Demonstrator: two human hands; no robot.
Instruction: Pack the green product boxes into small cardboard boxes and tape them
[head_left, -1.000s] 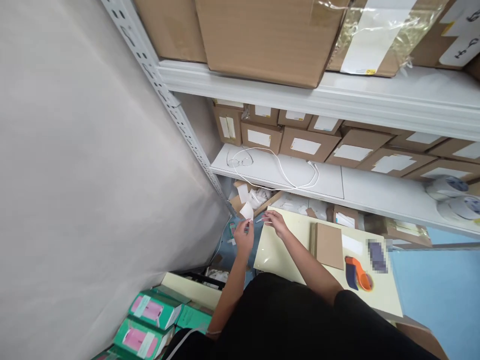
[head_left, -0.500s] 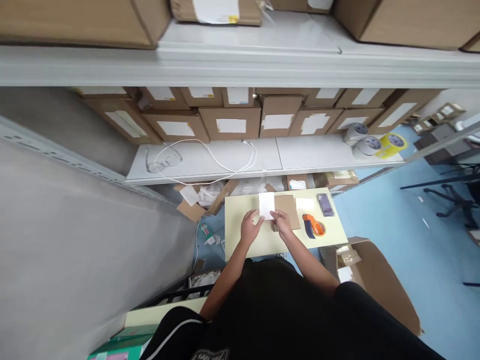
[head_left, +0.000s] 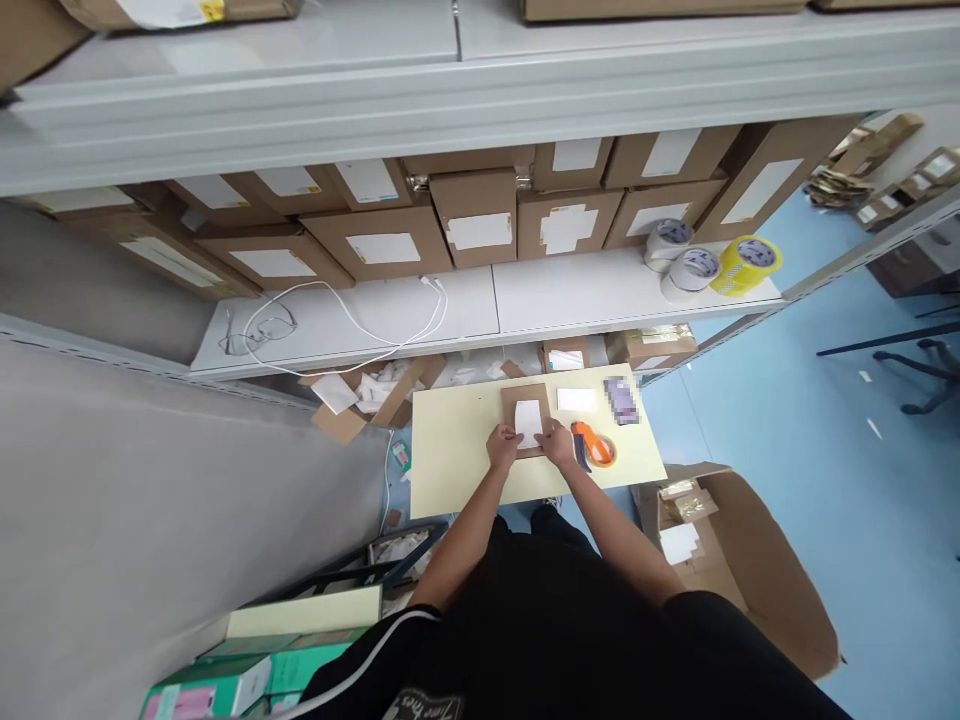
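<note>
A white label (head_left: 529,422) lies over a flat brown cardboard box (head_left: 511,398) on the pale yellow table (head_left: 450,450). My left hand (head_left: 503,446) is closed on the label's near left corner. At the near right corner my right hand (head_left: 556,443) pinches the label too, its wrist close to the tape dispenser. That orange tape dispenser (head_left: 595,444) with a dark blue part lies just right of the box. Behind it are a stack of white labels (head_left: 576,400) and a blurred purple object (head_left: 622,400).
Beyond the table stands a shelf (head_left: 570,290) with labelled boxes, tape rolls (head_left: 694,270), a white cable (head_left: 367,335) and eyeglasses (head_left: 262,328). An open carton (head_left: 772,560) stands on the floor at right. Another carton (head_left: 390,400) with packing material is at left, near the grey wall.
The label has come down from above the table onto the cardboard box, which now lies straight beneath it. Both hands moved with it, and the camera view has shifted right.
</note>
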